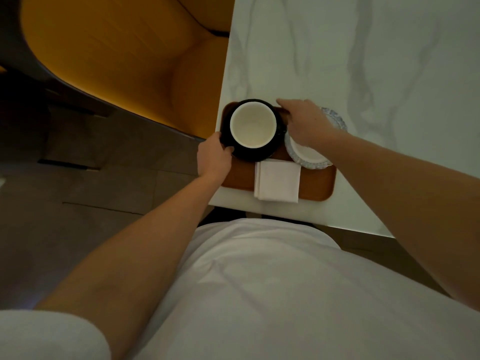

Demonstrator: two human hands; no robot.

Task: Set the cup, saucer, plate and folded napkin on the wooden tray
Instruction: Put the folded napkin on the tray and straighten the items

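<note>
tray [315, 187] at table [389, 74] corner, marble open beyond | left hand [213, 158] grips saucer [259, 154] rim | right hand [307, 123] fingers curled, seemingly at cup [253, 124] handle; over plate [309, 157]

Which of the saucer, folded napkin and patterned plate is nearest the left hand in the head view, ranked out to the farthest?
From the left hand:
1. Saucer, black, under the cup; the hand's fingers grip its left rim.
2. Folded napkin, white, on the tray's near side, right of the hand.
3. Patterned plate, on the tray's right side, partly under the right hand.
</note>
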